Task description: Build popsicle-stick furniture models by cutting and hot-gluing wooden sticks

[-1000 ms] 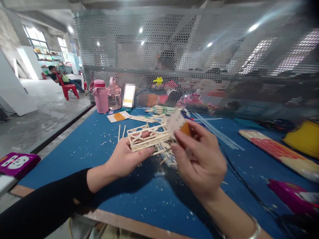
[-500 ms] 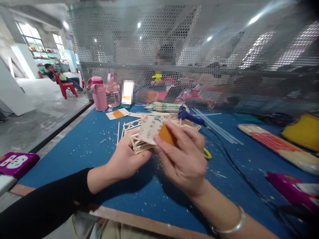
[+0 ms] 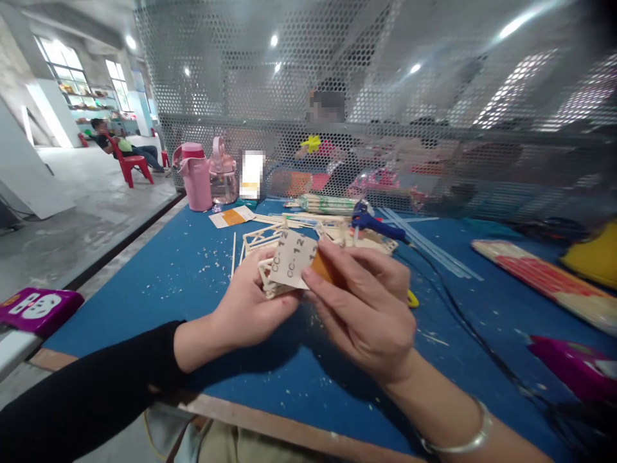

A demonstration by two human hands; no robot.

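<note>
My left hand (image 3: 248, 299) is closed around a small frame (image 3: 267, 278) of pale wooden sticks. Pinched between the thumb and fingers of my right hand (image 3: 369, 302) is a folded piece of sandpaper (image 3: 294, 257), its whitish back printed with "CC-12" and an orange part showing by the fingertips. The sandpaper lies over the top of the stick frame and hides much of it. Just behind my hands, another stick frame (image 3: 260, 239) rests on the blue table (image 3: 159, 321). A blue glue gun (image 3: 378, 225) lies beyond my right hand.
A pink thermos (image 3: 196, 183), a clear bottle (image 3: 222, 180) and a phone (image 3: 252, 175) stand at the back left, near a white-and-orange sheet (image 3: 232, 217). Clear glue sticks (image 3: 429, 244) and a bagged stick bundle (image 3: 544, 276) lie right. The glue gun's cord (image 3: 453, 302) crosses the table. People sit beyond the perforated screen (image 3: 231, 83).
The view has shifted slightly, so most things sit further right. The sandpaper has turned on the frame, and its print shows more sharply. Both hands keep their holds.
</note>
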